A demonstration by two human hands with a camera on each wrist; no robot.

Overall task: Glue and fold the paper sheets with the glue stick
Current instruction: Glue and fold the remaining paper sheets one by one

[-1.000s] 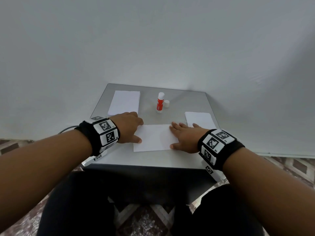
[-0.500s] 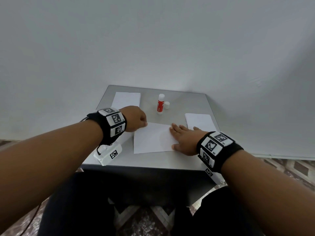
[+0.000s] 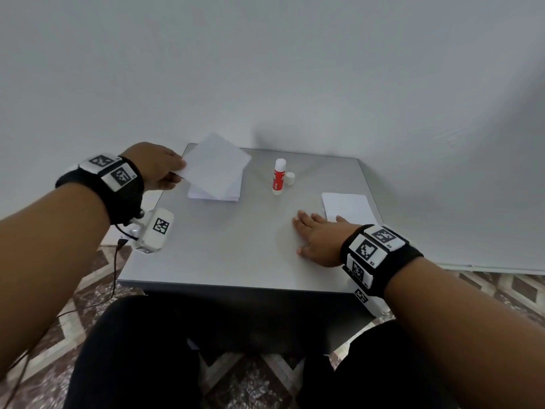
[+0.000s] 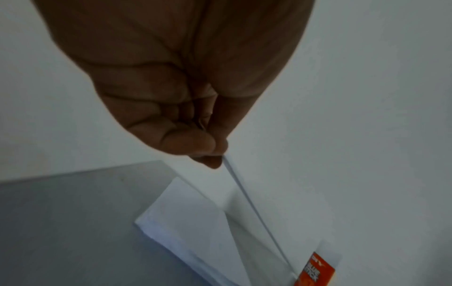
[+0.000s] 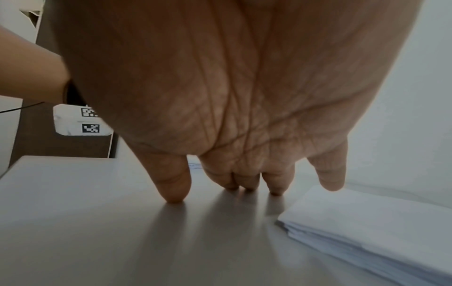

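Observation:
My left hand pinches a folded white sheet by its corner and holds it tilted just above the paper stack at the table's back left. The left wrist view shows thumb and fingers closed on the sheet's edge, with the stack below. The red and white glue stick stands uncapped at the back middle, its white cap beside it. My right hand lies flat on the bare table, fingertips touching the surface.
The grey table stands against a white wall. A second pile of white paper lies at the right, just beyond my right hand, and shows as a pile in the right wrist view. Patterned floor surrounds the table.
My left hand picked the folded sheet up from the middle of the table and carried it to the back left, over the stack. The right hand stayed put, now on bare table.

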